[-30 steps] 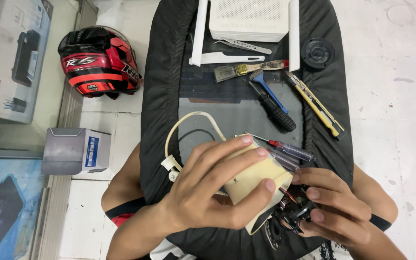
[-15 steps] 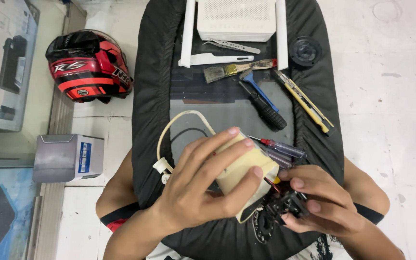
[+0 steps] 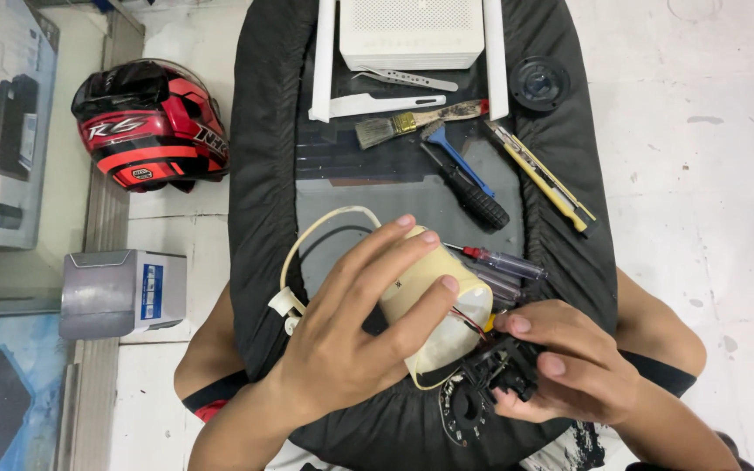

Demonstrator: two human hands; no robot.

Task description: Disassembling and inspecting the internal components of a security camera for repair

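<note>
Plenty of clutter sits up top on the black cloth [image 3: 263, 174]: a white box-shaped device [image 3: 412, 33], tweezers [image 3: 407, 80], a worn brush [image 3: 416, 122], a blue-and-black screwdriver [image 3: 469, 179], a yellow utility knife [image 3: 538, 174] and a round black cap [image 3: 539, 83]. Off the cloth to the left, a red and black helmet [image 3: 150, 126] and a small grey box [image 3: 122, 292] rest on the pale floor.

Left hand [image 3: 351, 340] wraps the cream casing [image 3: 434, 301], fingers curled over its top and side, firmly holding it. That casing tilts, long axis running from upper left down to lower right, open mouth facing the right hand. A cream cord [image 3: 316, 231] loops off its upper-left side.

Right hand [image 3: 565, 366] pinches a small black part [image 3: 503, 375] just beside the mouth, fingers narrow around it, thin wires running between the two. Clear-handled screwdrivers [image 3: 503, 266] crowd just behind the casing. Bare floor lies to the right.
</note>
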